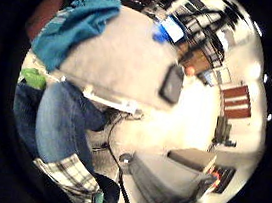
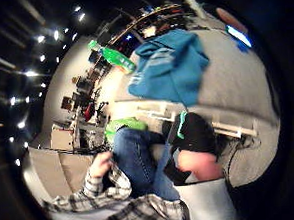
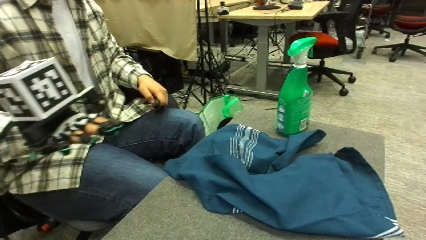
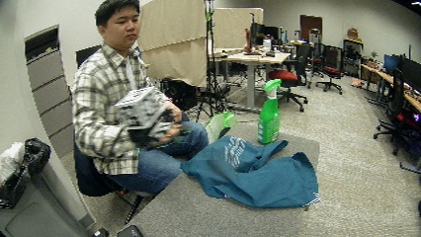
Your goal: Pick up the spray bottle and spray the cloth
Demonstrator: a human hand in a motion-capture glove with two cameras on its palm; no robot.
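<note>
A green spray bottle stands upright at the far side of the grey table, just behind a crumpled blue cloth that covers much of the tabletop. My gloved right hand hangs in front of my torso above my lap, well away from the bottle and the cloth, fingers loosely curled and holding nothing. The bare left hand rests on my thigh. The thumb side palm view shows the bottle beyond the cloth. The little finger side palm view shows the cloth on the table.
A translucent green object sits by my knee at the table's edge. A dark flat device lies on the table's other end. Behind stand a desk, office chairs and a tripod.
</note>
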